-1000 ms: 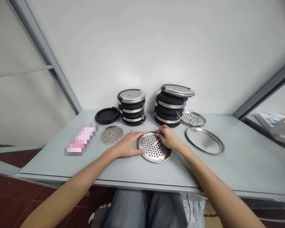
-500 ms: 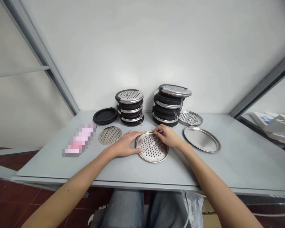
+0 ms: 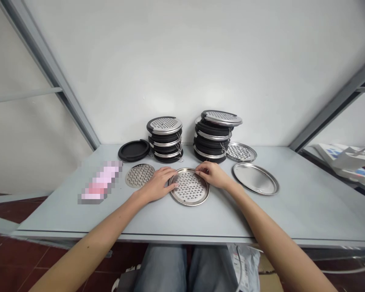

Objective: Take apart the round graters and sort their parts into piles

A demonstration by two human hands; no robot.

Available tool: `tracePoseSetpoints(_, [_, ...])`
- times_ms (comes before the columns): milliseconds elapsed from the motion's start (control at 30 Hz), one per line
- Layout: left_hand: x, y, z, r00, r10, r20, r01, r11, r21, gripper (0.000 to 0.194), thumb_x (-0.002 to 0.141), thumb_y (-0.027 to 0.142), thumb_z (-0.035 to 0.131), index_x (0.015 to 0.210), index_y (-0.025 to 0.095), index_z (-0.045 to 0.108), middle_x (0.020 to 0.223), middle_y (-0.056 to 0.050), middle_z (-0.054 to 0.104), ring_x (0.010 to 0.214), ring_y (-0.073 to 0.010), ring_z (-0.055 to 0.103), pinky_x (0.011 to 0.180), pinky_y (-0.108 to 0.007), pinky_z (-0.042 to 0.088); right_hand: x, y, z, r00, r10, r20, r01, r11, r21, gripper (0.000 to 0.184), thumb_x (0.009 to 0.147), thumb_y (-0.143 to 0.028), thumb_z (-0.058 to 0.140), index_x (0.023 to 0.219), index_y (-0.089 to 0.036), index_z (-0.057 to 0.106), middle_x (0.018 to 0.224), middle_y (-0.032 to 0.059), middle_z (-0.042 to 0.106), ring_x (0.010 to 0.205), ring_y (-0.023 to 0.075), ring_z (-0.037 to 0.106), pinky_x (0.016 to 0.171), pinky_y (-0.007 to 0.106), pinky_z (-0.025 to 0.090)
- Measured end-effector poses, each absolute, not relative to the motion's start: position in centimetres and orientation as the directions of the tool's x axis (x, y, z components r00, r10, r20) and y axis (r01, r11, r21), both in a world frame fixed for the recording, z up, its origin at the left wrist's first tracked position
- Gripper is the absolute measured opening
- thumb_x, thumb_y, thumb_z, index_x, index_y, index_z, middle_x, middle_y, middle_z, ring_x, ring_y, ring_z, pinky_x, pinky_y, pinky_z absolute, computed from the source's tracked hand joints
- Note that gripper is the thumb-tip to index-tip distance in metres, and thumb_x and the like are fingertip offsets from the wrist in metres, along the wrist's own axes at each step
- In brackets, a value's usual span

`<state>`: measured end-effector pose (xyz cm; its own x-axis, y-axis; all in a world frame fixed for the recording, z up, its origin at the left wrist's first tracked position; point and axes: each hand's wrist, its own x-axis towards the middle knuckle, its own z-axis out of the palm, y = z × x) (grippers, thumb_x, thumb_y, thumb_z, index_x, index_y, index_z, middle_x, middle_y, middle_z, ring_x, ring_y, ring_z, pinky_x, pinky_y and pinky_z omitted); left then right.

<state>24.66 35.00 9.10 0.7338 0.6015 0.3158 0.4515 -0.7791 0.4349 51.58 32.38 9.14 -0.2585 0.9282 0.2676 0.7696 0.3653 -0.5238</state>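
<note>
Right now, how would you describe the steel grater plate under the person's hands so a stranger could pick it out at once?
On the grey table, find the two stacks of black-rimmed round graters. In front of them lies a round, perforated stainless grater plate. Unlike the other loose plates, it has the left hand and right hand at its rim.

White wall (image 3: 182,61) at far side, flanked by grey metal struts: left strut (image 3: 50,73), right strut (image 3: 331,107). Pale grey tabletop (image 3: 295,215) in front — dark red tile floor (image 3: 12,255) below, near left; cardboard box (image 3: 269,273) under near right edge.
</note>
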Motion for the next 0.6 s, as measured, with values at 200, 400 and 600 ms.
tracePoseSetpoints(200, [24.3,35.4,8.8,0.785,0.557,0.271,0.415,-0.797,0.438,0.039,0.096,0.023,0.042,0.134,0.025,0.050,0.138,-0.005,0.053,0.127,-0.0215,0.047,0.109,-0.042,0.035,51.5,32.0,9.6,-0.349,0.903,0.250,0.707,0.429,-0.562,0.018,0.085,-0.024,0.057,0.087,-0.019,0.073,0.089,0.0050,0.067,0.076,0.0147,0.061,0.075,0.026,0.047])
tracePoseSetpoints(400, [24.2,35.8,8.8,0.785,0.549,0.286,0.376,-0.790,0.485,0.040,0.095,0.016,0.037,0.130,0.022,0.055,0.135,-0.004,0.057,0.124,-0.0186,0.052,0.108,-0.035,0.037,51.1,31.6,9.9,-0.450,0.865,0.220,0.641,0.485,-0.595,0.013,0.083,-0.021,0.059,0.081,-0.017,0.071,0.097,0.0072,0.063,0.086,0.0162,0.061,0.084,0.029,0.047])
tracePoseSetpoints(600, [23.4,35.6,9.7,0.750,0.637,0.179,0.465,-0.700,0.542,0.054,0.096,0.019,0.036,0.148,0.031,0.027,0.134,0.002,0.058,0.122,-0.0193,0.054,0.105,-0.035,0.039,50.9,31.4,10.0,-0.506,0.833,0.225,0.601,0.527,-0.601,0.015,0.082,-0.022,0.063,0.095,-0.019,0.069,0.097,0.0064,0.064,0.090,0.0191,0.060,0.087,0.033,0.047])
